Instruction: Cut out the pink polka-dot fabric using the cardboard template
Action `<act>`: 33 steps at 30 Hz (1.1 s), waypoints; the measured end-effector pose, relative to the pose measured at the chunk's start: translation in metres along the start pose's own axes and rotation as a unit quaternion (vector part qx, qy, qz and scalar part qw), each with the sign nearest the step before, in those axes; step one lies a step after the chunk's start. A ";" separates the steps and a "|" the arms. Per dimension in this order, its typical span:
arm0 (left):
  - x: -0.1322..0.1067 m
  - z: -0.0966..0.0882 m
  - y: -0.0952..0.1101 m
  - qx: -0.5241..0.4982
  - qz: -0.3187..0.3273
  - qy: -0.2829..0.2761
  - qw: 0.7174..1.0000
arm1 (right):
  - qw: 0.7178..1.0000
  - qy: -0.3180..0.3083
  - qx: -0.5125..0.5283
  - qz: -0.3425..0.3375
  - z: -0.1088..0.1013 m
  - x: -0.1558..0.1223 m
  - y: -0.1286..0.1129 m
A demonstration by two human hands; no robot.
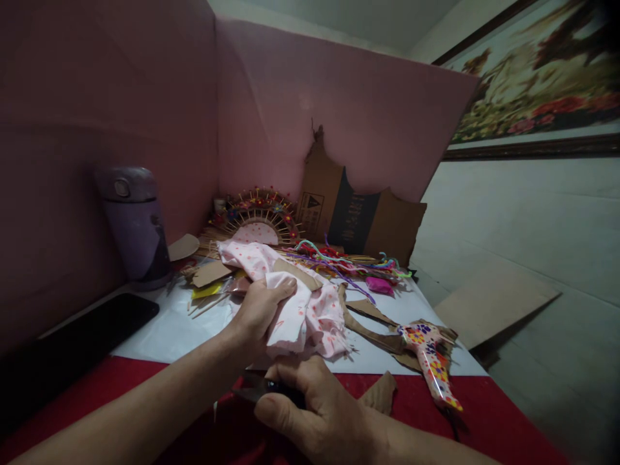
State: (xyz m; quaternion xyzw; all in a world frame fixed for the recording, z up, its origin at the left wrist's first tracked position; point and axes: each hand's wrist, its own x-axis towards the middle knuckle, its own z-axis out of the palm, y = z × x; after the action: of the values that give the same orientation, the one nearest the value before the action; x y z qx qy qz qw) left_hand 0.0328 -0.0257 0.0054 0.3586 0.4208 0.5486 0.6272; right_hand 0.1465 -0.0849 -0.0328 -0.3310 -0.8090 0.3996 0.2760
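Note:
My left hand (259, 313) is closed on a crumpled white cloth with pink dots (329, 320), the thumb lying over it. A curved strip of cardboard (298, 274) rests on the cloth beyond the thumb. Just below the cloth, at the front of the table, my right hand (314, 403) is closed round dark-handled scissors (252, 391). Their blades point left, and most of the handles are hidden by my fingers. The scissors and the cloth appear apart.
A flowered glue gun (426, 355) lies at right beside cardboard scraps (382, 394). Coloured pipe cleaners (358, 265) and a pink packet (380, 285) are behind. A decorated half-round fan (259, 232), torn cardboard (358, 219), purple bottle (135, 226) and black phone (106, 329) stand or lie around.

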 end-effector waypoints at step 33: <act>-0.002 -0.001 -0.002 0.014 -0.015 -0.041 0.999 | 0.990 0.017 -0.078 -0.116 0.004 0.001 0.009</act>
State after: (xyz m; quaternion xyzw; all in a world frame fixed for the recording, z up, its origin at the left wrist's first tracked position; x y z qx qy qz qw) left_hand 0.0330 -0.0278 0.0032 0.3829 0.4075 0.5184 0.6470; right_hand 0.1452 -0.0819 -0.0420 -0.2624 -0.8658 0.2948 0.3076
